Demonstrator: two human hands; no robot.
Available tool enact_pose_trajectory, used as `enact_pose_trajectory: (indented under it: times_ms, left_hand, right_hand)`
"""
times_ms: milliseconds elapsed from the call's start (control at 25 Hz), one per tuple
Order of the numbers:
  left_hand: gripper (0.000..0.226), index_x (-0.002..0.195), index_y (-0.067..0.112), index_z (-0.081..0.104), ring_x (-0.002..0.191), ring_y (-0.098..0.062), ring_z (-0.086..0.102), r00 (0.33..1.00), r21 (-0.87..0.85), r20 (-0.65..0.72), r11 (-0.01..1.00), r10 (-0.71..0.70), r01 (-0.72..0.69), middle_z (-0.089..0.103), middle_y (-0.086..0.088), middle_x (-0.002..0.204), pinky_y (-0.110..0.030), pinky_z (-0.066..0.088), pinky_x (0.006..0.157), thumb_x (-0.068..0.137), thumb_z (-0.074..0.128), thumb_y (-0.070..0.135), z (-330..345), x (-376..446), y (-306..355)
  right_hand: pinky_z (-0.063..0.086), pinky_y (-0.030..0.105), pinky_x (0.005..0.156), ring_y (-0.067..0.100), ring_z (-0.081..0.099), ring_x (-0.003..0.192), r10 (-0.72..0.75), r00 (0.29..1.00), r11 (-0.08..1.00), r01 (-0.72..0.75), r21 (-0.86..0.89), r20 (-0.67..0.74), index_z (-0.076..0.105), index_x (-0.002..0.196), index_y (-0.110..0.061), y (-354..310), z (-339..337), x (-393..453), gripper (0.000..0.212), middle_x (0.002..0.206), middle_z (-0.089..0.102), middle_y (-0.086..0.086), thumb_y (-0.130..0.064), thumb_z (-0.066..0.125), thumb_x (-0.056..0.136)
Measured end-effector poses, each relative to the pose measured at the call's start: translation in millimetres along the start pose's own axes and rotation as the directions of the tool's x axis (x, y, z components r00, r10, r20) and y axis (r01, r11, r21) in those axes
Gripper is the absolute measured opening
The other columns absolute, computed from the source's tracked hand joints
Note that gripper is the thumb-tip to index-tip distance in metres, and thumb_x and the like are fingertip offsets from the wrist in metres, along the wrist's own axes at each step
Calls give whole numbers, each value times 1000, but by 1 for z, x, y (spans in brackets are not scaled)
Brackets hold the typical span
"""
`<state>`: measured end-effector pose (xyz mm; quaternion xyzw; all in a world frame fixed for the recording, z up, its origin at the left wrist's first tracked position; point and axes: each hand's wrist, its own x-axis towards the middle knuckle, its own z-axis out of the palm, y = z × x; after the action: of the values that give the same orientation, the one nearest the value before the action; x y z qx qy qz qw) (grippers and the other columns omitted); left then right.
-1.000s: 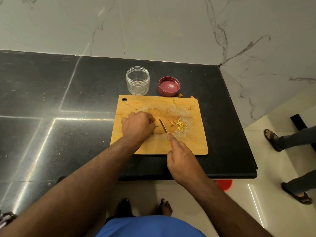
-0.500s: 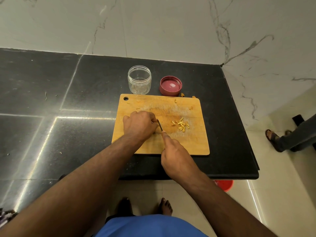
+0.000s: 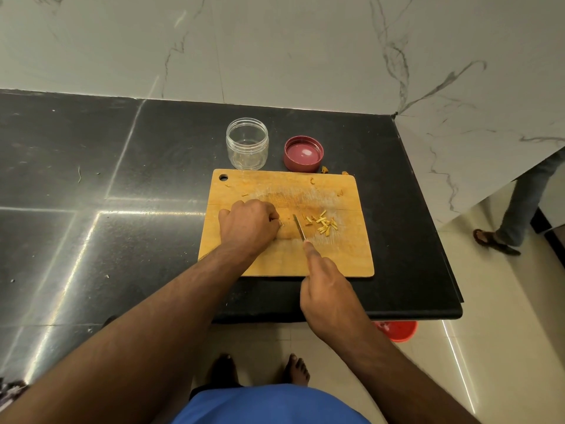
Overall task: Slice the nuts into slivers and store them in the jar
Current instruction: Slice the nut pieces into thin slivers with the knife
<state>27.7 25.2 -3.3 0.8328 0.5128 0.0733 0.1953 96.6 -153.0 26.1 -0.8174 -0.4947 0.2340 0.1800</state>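
Head view: one cutting board [image 3: 275, 264], one knife [image 3: 299, 227] grasped by right hand [image 3: 328, 298]; left hand [image 3: 247, 224] pinching one nut [image 3: 280, 223]; one jar [image 3: 247, 144], one lid [image 3: 303, 153].

Right hand [image 3: 328, 296] holds knife [image 3: 299, 227] over cutting board [image 3: 345, 255].

Indoor light, moderate, warm-ish, from overhead. Black worktop [image 3: 91, 185] is glossy w/ bright streak glare along tile seams; floor [image 3: 458, 362] has a glare streak too. Soft shadows under forearms. Wide-angle bend at edges. Focus sharp centre, corners slightly soft.
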Motion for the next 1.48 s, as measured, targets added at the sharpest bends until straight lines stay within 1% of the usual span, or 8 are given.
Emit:
enact_pose_trajectory:
  times_ms: [200, 480, 640, 920, 1040, 1200, 1320, 1480]
  left_hand:
    - [19, 106, 32, 74, 103, -17, 56, 1000, -23, 3, 1000, 8, -8, 70, 11, 102, -39, 33, 82, 94, 59, 34, -1, -1, -3]
    - [14, 94, 32, 73, 97, -17, 56, 1000, -10, 6, 1000, -5, 5, 67, 11, 91, -39, 33, 80, 91, 59, 36, -2, -1, -4]
    - [14, 94, 33, 72, 97, -18, 56, 1000, 11, 14, 1000, -12, 11, 68, 11, 91, -38, 31, 78, 90, 60, 38, -3, 0, -3]
    - [12, 85, 32, 70, 89, -15, 52, 999, 22, 19, 999, -41, 40, 66, 11, 84, -38, 31, 78, 88, 59, 37, -5, 1, 1]
    - [12, 87, 31, 70, 90, -16, 55, 999, 7, 22, 999, -37, 37, 66, 11, 84, -38, 31, 78, 88, 58, 33, -5, -1, 1]
    - [15, 96, 31, 73, 94, -16, 56, 999, -10, 19, 1000, -27, 28, 68, 11, 93, -37, 32, 79, 92, 58, 31, -5, -4, 0]
    - [18, 103, 33, 74, 99, -15, 57, 999, -28, 18, 999, -27, 28, 70, 13, 100, -38, 33, 81, 93, 58, 33, -4, -4, -2]
    - [19, 104, 32, 74, 100, -16, 56, 999, -12, 13, 999, -36, 36, 70, 11, 100, -37, 32, 81, 94, 59, 35, -4, -3, -2]
  right_hand:
    - [50, 35, 85, 13, 53, 98, -42, 998, 999, 41, 36, 37, 13, 157, -27, -4, 0, 6, 58, 126, 49, 0, -20, 35, 103]
    - [52, 39, 84, 19, 56, 100, -44, 997, 999, 44, 6, 69, 15, 157, -26, -11, 8, 18, 58, 127, 50, 4, -19, 35, 103]
    - [51, 40, 87, 21, 55, 105, -19, 993, 1000, 20, -15, 120, 11, 157, -25, -16, 7, 26, 62, 131, 49, 6, -16, 34, 101]
    - [50, 35, 81, 14, 54, 97, 0, 993, 999, -5, 39, 122, 10, 157, -28, -13, 10, 6, 61, 127, 50, 2, -19, 37, 103]
    - [50, 31, 76, 10, 53, 91, 17, 995, 999, -19, 25, 97, 10, 156, -30, -8, 8, -4, 60, 120, 49, -3, -21, 38, 104]
    - [50, 26, 71, 9, 53, 85, 10, 1000, 1000, -10, 3, 22, 8, 156, -31, -3, 1, -2, 62, 117, 47, -5, -21, 39, 104]
    - [50, 27, 75, 9, 52, 89, -8, 999, 999, 7, 37, 42, 9, 157, -31, -5, 0, 1, 61, 118, 47, -5, -22, 38, 104]
    - [50, 32, 84, 11, 52, 98, -26, 997, 998, 23, 51, 71, 12, 157, -29, -9, 3, 8, 59, 127, 49, -1, -20, 36, 103]
